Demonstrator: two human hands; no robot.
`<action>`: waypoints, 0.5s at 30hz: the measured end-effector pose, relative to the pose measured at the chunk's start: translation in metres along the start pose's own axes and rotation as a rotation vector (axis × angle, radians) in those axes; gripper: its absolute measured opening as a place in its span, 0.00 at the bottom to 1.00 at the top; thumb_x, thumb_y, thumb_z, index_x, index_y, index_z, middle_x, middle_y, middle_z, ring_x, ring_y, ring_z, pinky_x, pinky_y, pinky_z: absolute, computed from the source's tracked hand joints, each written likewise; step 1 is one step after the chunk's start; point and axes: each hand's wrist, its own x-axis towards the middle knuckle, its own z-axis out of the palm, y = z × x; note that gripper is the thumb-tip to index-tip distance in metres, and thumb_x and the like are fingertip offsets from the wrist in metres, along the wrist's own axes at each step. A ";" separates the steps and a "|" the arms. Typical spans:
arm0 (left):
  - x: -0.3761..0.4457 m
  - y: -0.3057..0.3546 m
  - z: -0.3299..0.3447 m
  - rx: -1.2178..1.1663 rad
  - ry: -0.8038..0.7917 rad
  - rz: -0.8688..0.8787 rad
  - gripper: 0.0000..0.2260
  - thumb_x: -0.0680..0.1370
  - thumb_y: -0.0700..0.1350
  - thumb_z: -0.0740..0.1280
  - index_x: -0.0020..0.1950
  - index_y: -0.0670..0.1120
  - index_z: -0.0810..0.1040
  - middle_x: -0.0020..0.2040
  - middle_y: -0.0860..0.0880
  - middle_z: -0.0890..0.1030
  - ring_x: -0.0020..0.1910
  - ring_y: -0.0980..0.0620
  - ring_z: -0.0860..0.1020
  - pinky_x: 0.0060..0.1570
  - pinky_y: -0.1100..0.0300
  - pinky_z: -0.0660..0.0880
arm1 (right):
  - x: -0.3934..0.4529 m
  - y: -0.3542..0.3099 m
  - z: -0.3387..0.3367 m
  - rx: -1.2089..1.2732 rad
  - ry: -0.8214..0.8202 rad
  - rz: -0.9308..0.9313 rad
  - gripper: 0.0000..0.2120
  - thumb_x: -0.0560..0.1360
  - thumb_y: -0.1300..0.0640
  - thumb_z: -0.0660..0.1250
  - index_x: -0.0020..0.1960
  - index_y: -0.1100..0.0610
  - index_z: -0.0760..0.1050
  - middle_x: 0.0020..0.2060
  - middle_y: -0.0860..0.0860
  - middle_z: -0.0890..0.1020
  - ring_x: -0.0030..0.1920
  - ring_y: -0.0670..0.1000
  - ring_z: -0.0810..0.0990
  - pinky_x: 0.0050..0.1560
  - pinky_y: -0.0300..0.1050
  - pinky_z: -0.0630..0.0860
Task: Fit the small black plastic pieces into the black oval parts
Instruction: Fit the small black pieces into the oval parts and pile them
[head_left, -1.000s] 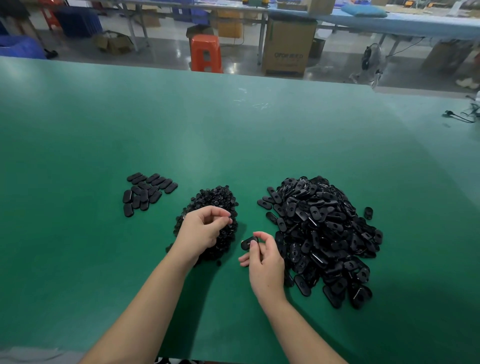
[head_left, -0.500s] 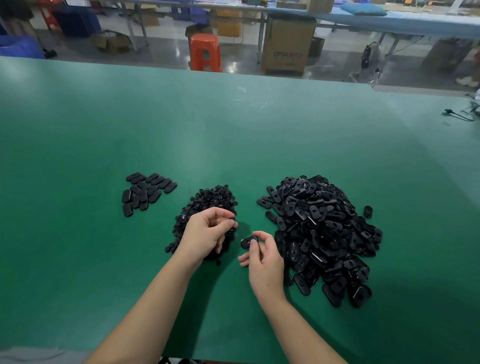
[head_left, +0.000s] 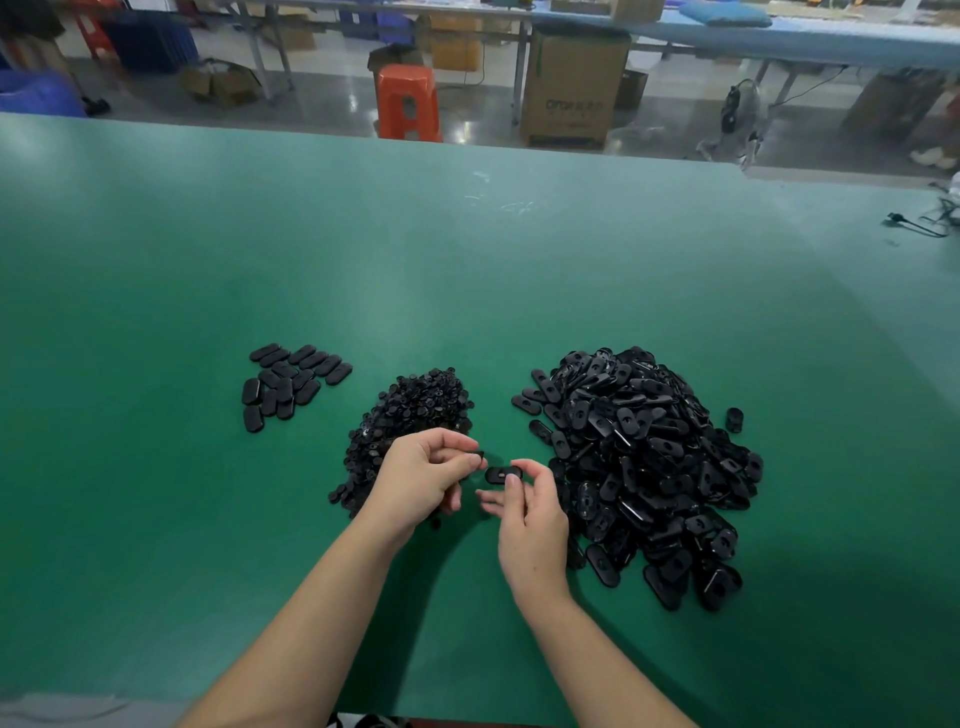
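Note:
On the green table (head_left: 467, 270) a heap of small black plastic pieces (head_left: 415, 410) lies in the middle and a big heap of black oval parts (head_left: 639, 457) lies to its right. My left hand (head_left: 421, 478) pinches a small black piece (head_left: 477, 457) at its fingertips, just in front of the small heap. My right hand (head_left: 530, 525) holds one black oval part (head_left: 503, 474) between thumb and fingers. The small piece is a short gap to the left of the oval part.
A flat group of several oval parts (head_left: 291, 382) lies at the left of the heaps. One stray oval part (head_left: 734, 419) sits right of the big heap. A black cable (head_left: 914, 223) lies at the far right edge. Beyond the table stand an orange stool (head_left: 408, 101) and a cardboard box (head_left: 571, 85).
My left hand has come away from the small heap toward the right, bringing a small piece close to the oval part. My right hand has barely moved.

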 end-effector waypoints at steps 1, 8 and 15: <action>0.000 0.000 0.001 0.003 -0.003 -0.005 0.03 0.77 0.34 0.72 0.50 0.39 0.82 0.42 0.41 0.86 0.21 0.52 0.72 0.23 0.63 0.70 | 0.000 0.000 0.000 0.014 0.002 0.004 0.09 0.85 0.59 0.57 0.54 0.45 0.71 0.42 0.50 0.86 0.44 0.44 0.87 0.48 0.40 0.82; 0.001 0.002 0.008 0.065 0.029 -0.013 0.02 0.77 0.35 0.72 0.46 0.40 0.83 0.28 0.50 0.79 0.23 0.54 0.74 0.24 0.62 0.71 | 0.000 0.000 -0.001 0.029 0.001 0.033 0.08 0.86 0.57 0.55 0.56 0.46 0.70 0.44 0.51 0.86 0.44 0.46 0.87 0.45 0.38 0.81; -0.003 0.005 0.013 0.241 0.003 0.018 0.05 0.78 0.37 0.72 0.43 0.45 0.84 0.26 0.52 0.78 0.23 0.54 0.72 0.24 0.62 0.71 | 0.001 0.001 -0.002 -0.010 0.007 0.026 0.07 0.85 0.57 0.56 0.55 0.47 0.69 0.39 0.51 0.86 0.40 0.47 0.87 0.45 0.48 0.81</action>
